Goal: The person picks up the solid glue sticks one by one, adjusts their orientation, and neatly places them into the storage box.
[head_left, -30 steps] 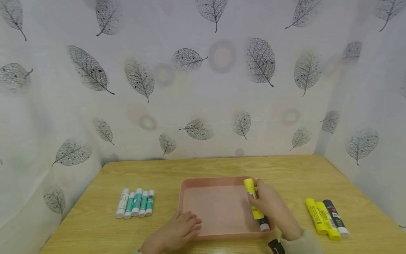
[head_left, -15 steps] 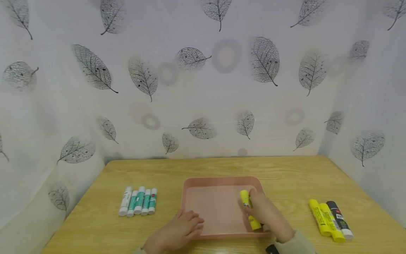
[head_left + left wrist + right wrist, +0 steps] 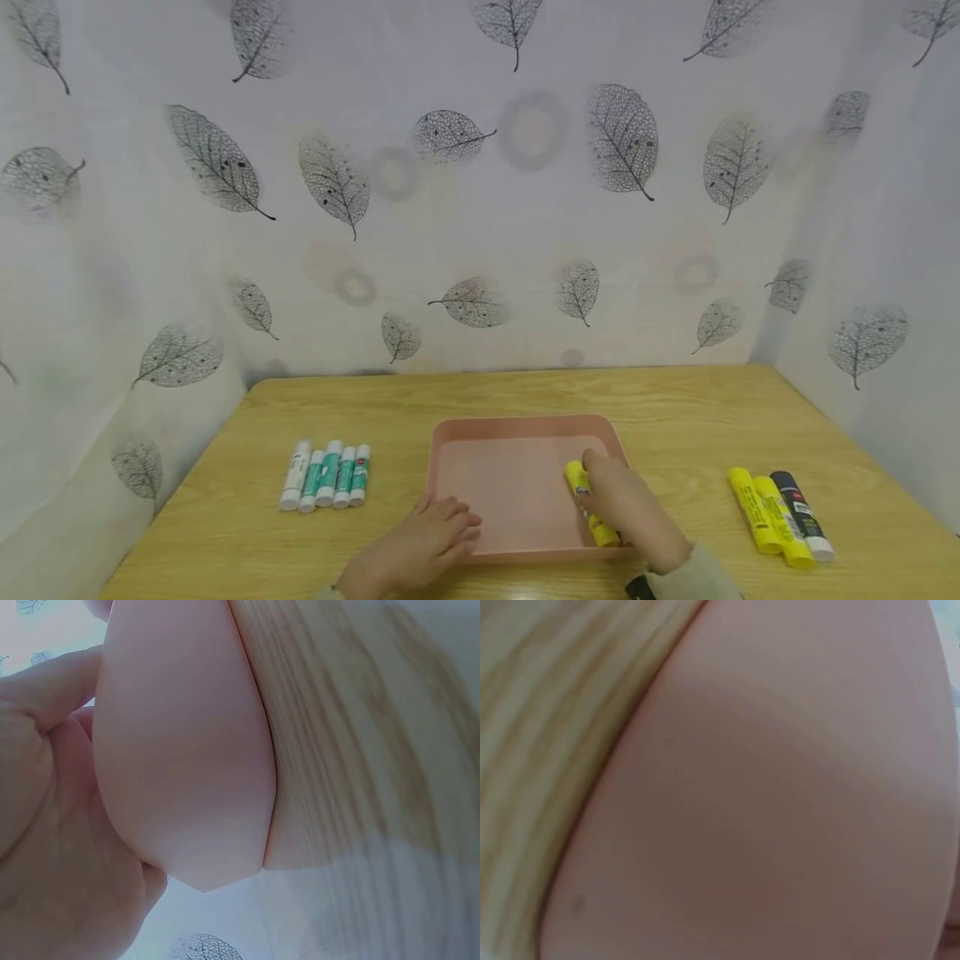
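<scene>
In the head view my right hand (image 3: 630, 508) is low inside the pink tray (image 3: 495, 425), near its right end. Thumb and fingers hold a yellow glue stick (image 3: 581, 479) that slants across the tray floor, its lower end by the front wall. My left hand (image 3: 420, 537) rests over the tray's front left corner with relaxed fingers on the rim. From the left wrist view, the palm (image 3: 67, 825) lies close along the tray's outer wall (image 3: 187, 750). Only the tray wall (image 3: 742, 810) and wood show in the right wrist view; the right fingers are hidden there.
Several white-and-green glue sticks (image 3: 327, 475) lie side by side on the wooden table (image 3: 375, 408) at left. To the right lie two yellow glue sticks (image 3: 753, 510) and a black one (image 3: 798, 512) with a white cap. A leaf-print curtain (image 3: 480, 208) surrounds the table's back and sides.
My right hand has lowered the yellow glue stick into the tray, moving slightly left and toward the front. The dark stick seen beside it earlier is now hidden. My left hand stays put.
</scene>
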A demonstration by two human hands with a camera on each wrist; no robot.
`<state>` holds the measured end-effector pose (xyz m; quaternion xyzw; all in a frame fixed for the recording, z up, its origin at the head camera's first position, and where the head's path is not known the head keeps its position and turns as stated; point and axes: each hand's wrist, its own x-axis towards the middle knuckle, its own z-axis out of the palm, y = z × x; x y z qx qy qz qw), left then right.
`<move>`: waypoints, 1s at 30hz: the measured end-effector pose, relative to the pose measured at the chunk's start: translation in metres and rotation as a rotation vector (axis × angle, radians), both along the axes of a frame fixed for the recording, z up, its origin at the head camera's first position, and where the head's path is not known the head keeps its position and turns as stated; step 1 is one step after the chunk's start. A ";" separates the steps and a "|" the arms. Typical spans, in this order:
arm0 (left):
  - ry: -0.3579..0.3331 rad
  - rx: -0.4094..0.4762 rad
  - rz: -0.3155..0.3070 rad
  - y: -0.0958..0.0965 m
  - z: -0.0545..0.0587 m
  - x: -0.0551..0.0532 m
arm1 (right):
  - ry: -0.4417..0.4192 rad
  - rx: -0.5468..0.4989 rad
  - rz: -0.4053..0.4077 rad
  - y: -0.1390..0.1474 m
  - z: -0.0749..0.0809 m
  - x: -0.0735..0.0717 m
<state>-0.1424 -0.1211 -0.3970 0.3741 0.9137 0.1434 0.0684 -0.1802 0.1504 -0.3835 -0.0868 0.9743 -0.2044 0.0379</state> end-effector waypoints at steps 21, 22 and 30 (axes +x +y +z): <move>0.043 -0.008 -0.024 0.000 0.000 0.001 | 0.053 0.109 -0.002 0.006 0.002 0.004; 0.041 -0.010 -0.023 0.000 0.000 0.001 | 0.054 0.110 0.000 0.006 0.002 0.004; -0.006 -0.006 0.002 0.000 0.002 0.001 | 0.050 0.115 -0.001 0.008 0.006 0.002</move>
